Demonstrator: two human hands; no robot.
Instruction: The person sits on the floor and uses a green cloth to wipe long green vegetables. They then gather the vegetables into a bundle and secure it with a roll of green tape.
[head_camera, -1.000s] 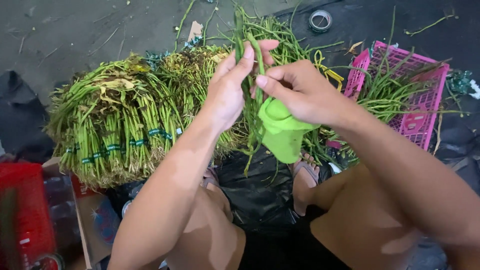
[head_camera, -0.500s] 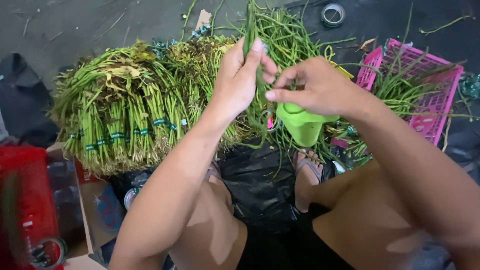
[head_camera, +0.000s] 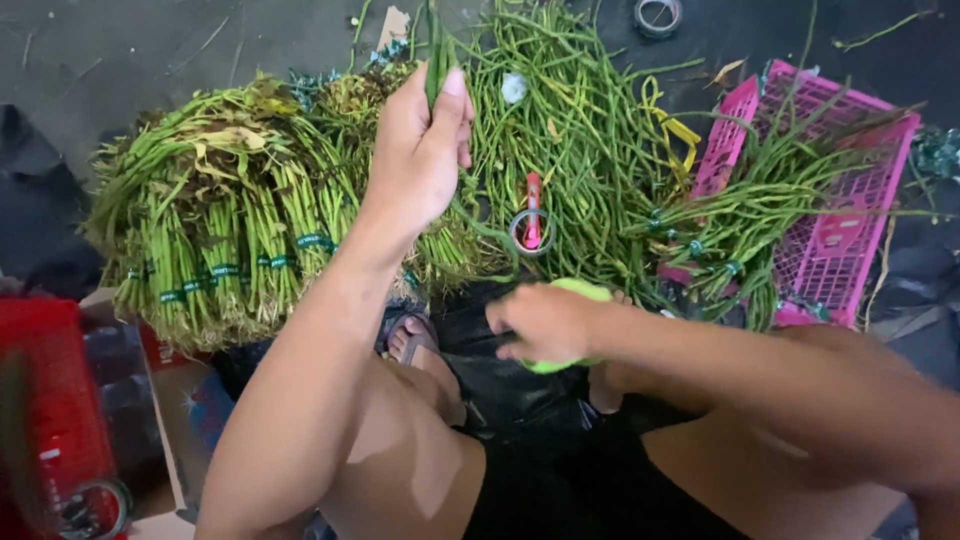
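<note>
My left hand (head_camera: 418, 155) is raised and shut on a few long green beans (head_camera: 433, 55) that hang down past my wrist. My right hand (head_camera: 545, 322) is low, over black plastic (head_camera: 520, 395) between my knees, and it holds a small lime-green cup (head_camera: 560, 362), mostly hidden under the fingers. A heap of loose long beans (head_camera: 570, 130) lies ahead on the ground. Bundled beans tied with green tape (head_camera: 235, 235) are stacked to the left.
A pink plastic crate (head_camera: 845, 215) with more beans lies tipped at the right. A tape roll with a red-handled tool (head_camera: 530, 225) rests on the loose beans, another tape roll (head_camera: 658, 15) farther back. A red crate (head_camera: 50, 420) and cardboard box (head_camera: 165, 420) stand at my lower left.
My right hand let go of the beans and dropped with the green cup toward my lap. My left hand moved left and up with the beans.
</note>
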